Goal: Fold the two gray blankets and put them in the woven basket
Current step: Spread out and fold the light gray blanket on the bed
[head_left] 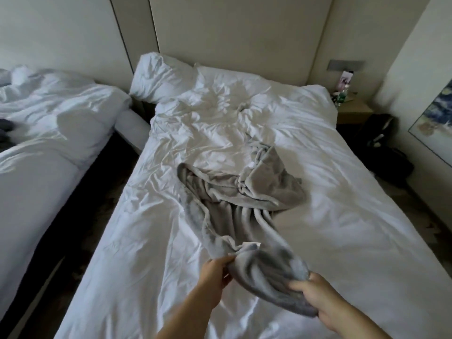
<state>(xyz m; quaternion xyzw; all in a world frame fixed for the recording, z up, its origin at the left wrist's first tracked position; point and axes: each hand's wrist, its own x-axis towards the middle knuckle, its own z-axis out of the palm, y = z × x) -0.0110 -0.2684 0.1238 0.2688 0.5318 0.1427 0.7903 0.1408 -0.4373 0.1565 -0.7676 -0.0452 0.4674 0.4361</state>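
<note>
White bedding covers 2 beds. On the right bed (pixel 354 204), 1 gray blanket (pixel 244 192) is seen crumpled mid-mattress, with its near end raised off the sheet. That end is pinched by the left hand (pixel 216 270) and clutched by the right hand (pixel 315 294). No fold is judged made yet. The woven basket is not in view, and a dark shape (pixel 5 128) on the left bed (pixel 49 148) cannot be confirmed as blanket 2. Open mattress is offered left and right of the blanket for spreading, though the dark gap between the beds lies close on the left.
</note>
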